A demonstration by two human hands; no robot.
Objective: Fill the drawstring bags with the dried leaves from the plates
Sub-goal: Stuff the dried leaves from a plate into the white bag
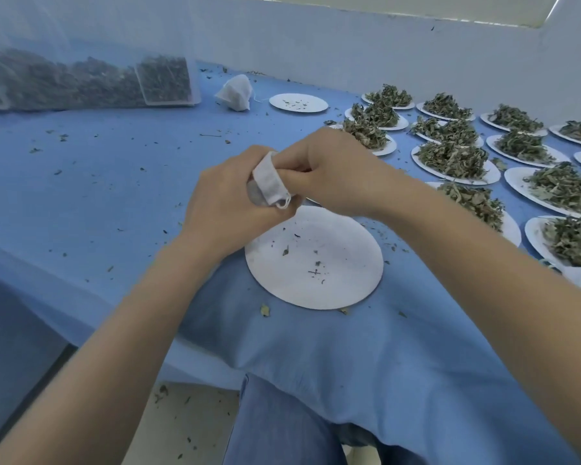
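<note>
Now both hands hold one small drawstring bag above a nearly empty plate on the blue counter: the left hand has its grip around the bag, and the right hand pinches its top. Plates of dried leaves stand at the right.

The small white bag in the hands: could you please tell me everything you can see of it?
The small white bag is thin, woven-looking fabric with a folded hem at its lower end, where a loop of white cord shows. It looks bunched, and something dark shows through it at its left side. It is held above the nearly bare white plate, gripped in the left hand and pinched by the right hand.
</note>
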